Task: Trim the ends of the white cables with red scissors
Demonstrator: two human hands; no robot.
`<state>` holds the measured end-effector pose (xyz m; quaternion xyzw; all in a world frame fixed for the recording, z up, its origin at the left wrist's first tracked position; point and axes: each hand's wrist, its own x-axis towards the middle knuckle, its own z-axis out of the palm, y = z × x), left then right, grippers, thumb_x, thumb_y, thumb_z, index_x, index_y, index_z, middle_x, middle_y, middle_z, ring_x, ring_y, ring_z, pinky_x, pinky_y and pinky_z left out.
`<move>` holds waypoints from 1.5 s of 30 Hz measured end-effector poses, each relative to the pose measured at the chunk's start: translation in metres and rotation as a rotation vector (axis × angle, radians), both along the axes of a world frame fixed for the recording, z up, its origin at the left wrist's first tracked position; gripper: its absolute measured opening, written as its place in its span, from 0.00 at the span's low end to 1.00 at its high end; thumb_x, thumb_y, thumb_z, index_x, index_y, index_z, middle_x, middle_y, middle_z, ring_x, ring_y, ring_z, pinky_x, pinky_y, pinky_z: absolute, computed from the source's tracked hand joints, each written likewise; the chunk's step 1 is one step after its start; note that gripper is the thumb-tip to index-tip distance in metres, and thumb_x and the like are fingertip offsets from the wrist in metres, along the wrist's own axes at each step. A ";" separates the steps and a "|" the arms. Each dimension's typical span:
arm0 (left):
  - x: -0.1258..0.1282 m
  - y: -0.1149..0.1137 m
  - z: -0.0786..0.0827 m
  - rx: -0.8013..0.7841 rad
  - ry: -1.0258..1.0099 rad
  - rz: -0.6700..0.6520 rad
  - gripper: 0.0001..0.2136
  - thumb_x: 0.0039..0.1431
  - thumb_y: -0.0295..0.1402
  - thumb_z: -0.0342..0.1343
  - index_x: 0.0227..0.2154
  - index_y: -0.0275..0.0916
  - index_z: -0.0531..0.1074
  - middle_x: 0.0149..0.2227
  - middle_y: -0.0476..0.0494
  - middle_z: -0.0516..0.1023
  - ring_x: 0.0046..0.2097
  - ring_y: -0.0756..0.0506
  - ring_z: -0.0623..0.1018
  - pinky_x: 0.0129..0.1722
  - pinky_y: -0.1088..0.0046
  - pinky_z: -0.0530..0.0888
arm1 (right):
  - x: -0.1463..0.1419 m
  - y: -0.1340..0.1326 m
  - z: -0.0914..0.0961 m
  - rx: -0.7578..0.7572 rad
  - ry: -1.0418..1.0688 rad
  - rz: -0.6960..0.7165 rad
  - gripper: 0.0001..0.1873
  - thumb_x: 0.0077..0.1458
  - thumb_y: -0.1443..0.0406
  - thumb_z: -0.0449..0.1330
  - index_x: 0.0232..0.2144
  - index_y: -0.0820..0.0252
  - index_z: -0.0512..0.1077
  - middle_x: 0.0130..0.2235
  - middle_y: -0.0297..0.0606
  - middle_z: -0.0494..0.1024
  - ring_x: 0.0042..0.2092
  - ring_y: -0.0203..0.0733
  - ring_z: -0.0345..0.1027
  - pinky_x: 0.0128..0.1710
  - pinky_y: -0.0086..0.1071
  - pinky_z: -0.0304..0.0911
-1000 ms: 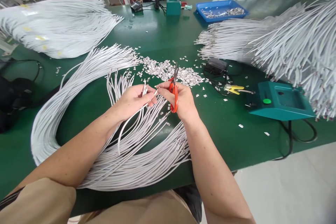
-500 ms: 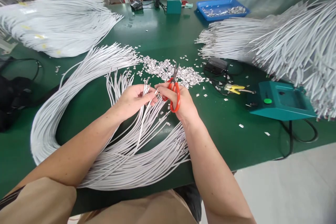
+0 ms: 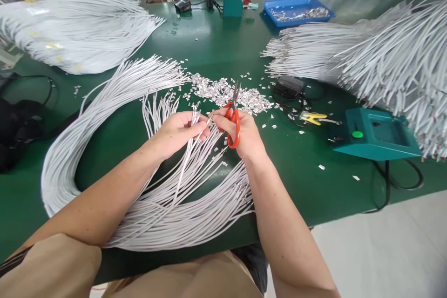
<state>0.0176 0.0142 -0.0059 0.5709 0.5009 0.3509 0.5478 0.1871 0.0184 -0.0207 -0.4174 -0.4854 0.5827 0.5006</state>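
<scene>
My left hand [image 3: 176, 132] is closed round a few thin white cables [image 3: 188, 149], pinching their ends near the thumb. My right hand [image 3: 242, 132] grips red-handled scissors [image 3: 233, 121] with the blades pointing up and away; its fingertips touch the cable tip held by the left hand. Under both hands lies a fan of white cables [image 3: 181, 209] with small metal ends. Beyond the hands is a heap of small silvery cut pieces [image 3: 223, 93] on the green table [image 3: 300, 181].
Big bundles of white cables lie at far left [image 3: 77, 32], mid left [image 3: 104, 102] and right [image 3: 377, 60]. A teal box with a green button [image 3: 373, 135], yellow-handled pliers [image 3: 314, 118], a black device [image 3: 288, 87] and a blue tray [image 3: 296, 9] sit to the right. A person stands at the far end.
The hands stay close together over the cables. The scissors have tilted slightly and shifted a little to the right; the cables in my left hand have been straightened downward.
</scene>
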 end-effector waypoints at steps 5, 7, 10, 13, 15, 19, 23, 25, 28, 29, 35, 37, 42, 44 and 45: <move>0.001 -0.004 0.002 0.129 0.128 0.068 0.09 0.48 0.37 0.66 0.28 0.38 0.74 0.28 0.48 0.77 0.32 0.48 0.75 0.36 0.69 0.71 | -0.009 0.000 -0.005 -0.019 -0.031 -0.141 0.04 0.46 0.64 0.62 0.27 0.58 0.76 0.30 0.32 0.77 0.32 0.35 0.68 0.38 0.32 0.64; -0.001 -0.003 0.001 0.149 0.156 0.109 0.10 0.46 0.38 0.67 0.28 0.38 0.75 0.29 0.48 0.77 0.32 0.48 0.75 0.36 0.70 0.71 | -0.009 0.000 -0.005 -0.036 -0.052 -0.181 0.05 0.46 0.64 0.61 0.25 0.59 0.75 0.28 0.32 0.76 0.30 0.35 0.66 0.36 0.32 0.63; -0.004 0.002 -0.004 0.113 0.113 0.152 0.11 0.48 0.39 0.66 0.31 0.39 0.76 0.29 0.48 0.78 0.33 0.47 0.77 0.39 0.68 0.72 | -0.006 0.000 -0.002 -0.027 -0.098 -0.240 0.08 0.47 0.62 0.62 0.22 0.60 0.73 0.24 0.31 0.72 0.28 0.34 0.63 0.33 0.31 0.61; -0.004 0.006 -0.009 0.100 0.054 0.157 0.10 0.49 0.38 0.65 0.32 0.38 0.77 0.27 0.47 0.79 0.33 0.46 0.78 0.40 0.67 0.74 | -0.006 -0.002 0.001 0.034 -0.107 -0.269 0.09 0.47 0.59 0.64 0.24 0.59 0.75 0.27 0.32 0.75 0.32 0.36 0.67 0.37 0.33 0.63; -0.004 0.006 -0.009 0.102 0.051 0.142 0.10 0.50 0.38 0.65 0.31 0.38 0.77 0.27 0.47 0.79 0.33 0.46 0.78 0.40 0.66 0.74 | -0.009 -0.003 0.003 0.059 -0.082 -0.198 0.09 0.48 0.58 0.64 0.27 0.57 0.77 0.31 0.34 0.77 0.36 0.38 0.70 0.41 0.34 0.64; -0.007 0.005 -0.005 0.054 0.087 0.044 0.12 0.50 0.39 0.66 0.36 0.39 0.78 0.33 0.45 0.81 0.37 0.45 0.79 0.45 0.64 0.74 | -0.011 -0.004 0.001 0.059 -0.071 -0.107 0.08 0.47 0.59 0.65 0.26 0.58 0.77 0.30 0.33 0.77 0.32 0.36 0.69 0.39 0.34 0.65; -0.018 0.008 -0.001 0.001 0.120 -0.055 0.16 0.53 0.41 0.64 0.44 0.42 0.78 0.44 0.41 0.81 0.45 0.43 0.79 0.49 0.63 0.74 | -0.008 0.000 -0.006 0.025 -0.168 -0.343 0.08 0.49 0.60 0.63 0.30 0.59 0.76 0.31 0.34 0.78 0.33 0.37 0.69 0.37 0.33 0.64; -0.021 0.010 -0.002 0.005 0.128 -0.013 0.17 0.53 0.41 0.64 0.45 0.42 0.78 0.42 0.42 0.82 0.43 0.44 0.79 0.49 0.63 0.73 | -0.006 0.001 -0.007 0.050 -0.169 -0.461 0.09 0.50 0.61 0.62 0.32 0.59 0.76 0.35 0.36 0.79 0.36 0.38 0.70 0.38 0.33 0.65; -0.018 0.009 -0.003 0.006 0.104 0.073 0.20 0.47 0.38 0.68 0.44 0.40 0.78 0.36 0.44 0.81 0.38 0.45 0.80 0.48 0.62 0.74 | -0.007 -0.001 -0.004 0.109 -0.122 -0.435 0.08 0.51 0.59 0.62 0.30 0.58 0.76 0.34 0.36 0.78 0.37 0.38 0.70 0.40 0.33 0.65; -0.016 0.009 -0.003 0.003 0.096 0.091 0.20 0.45 0.37 0.69 0.43 0.40 0.77 0.35 0.45 0.81 0.37 0.45 0.80 0.47 0.63 0.74 | -0.008 -0.002 -0.002 0.104 -0.109 -0.379 0.09 0.51 0.58 0.62 0.28 0.58 0.76 0.32 0.35 0.78 0.37 0.38 0.70 0.40 0.34 0.65; -0.007 0.005 -0.004 0.003 0.043 0.025 0.15 0.47 0.37 0.68 0.37 0.38 0.75 0.34 0.45 0.81 0.38 0.45 0.80 0.44 0.65 0.75 | -0.011 -0.005 0.004 -0.013 0.050 -0.130 0.10 0.49 0.58 0.65 0.23 0.57 0.77 0.31 0.34 0.78 0.35 0.37 0.69 0.38 0.33 0.64; -0.007 0.004 -0.004 0.013 0.022 -0.028 0.13 0.52 0.40 0.65 0.37 0.38 0.76 0.37 0.44 0.81 0.41 0.44 0.80 0.45 0.65 0.75 | -0.010 -0.005 0.004 -0.017 0.086 -0.106 0.08 0.48 0.60 0.66 0.22 0.58 0.76 0.28 0.32 0.76 0.36 0.36 0.69 0.39 0.32 0.63; -0.008 0.004 -0.002 0.007 -0.022 0.000 0.13 0.51 0.37 0.66 0.38 0.38 0.77 0.34 0.47 0.80 0.37 0.47 0.80 0.46 0.67 0.74 | -0.006 -0.003 0.003 -0.049 0.099 -0.029 0.05 0.47 0.62 0.67 0.24 0.58 0.78 0.24 0.29 0.71 0.29 0.32 0.64 0.37 0.32 0.61; -0.006 0.004 -0.001 0.006 -0.047 0.025 0.11 0.51 0.35 0.66 0.37 0.37 0.75 0.33 0.49 0.79 0.34 0.49 0.79 0.43 0.68 0.75 | -0.005 -0.003 0.003 -0.076 0.105 0.008 0.06 0.47 0.62 0.67 0.24 0.58 0.77 0.24 0.29 0.71 0.28 0.32 0.62 0.37 0.33 0.61; -0.005 0.003 -0.001 0.009 -0.061 0.033 0.11 0.51 0.34 0.66 0.36 0.37 0.74 0.31 0.49 0.79 0.32 0.50 0.79 0.42 0.69 0.75 | -0.005 -0.003 0.003 -0.093 0.111 0.025 0.06 0.46 0.61 0.68 0.24 0.58 0.77 0.25 0.29 0.72 0.28 0.32 0.62 0.36 0.33 0.61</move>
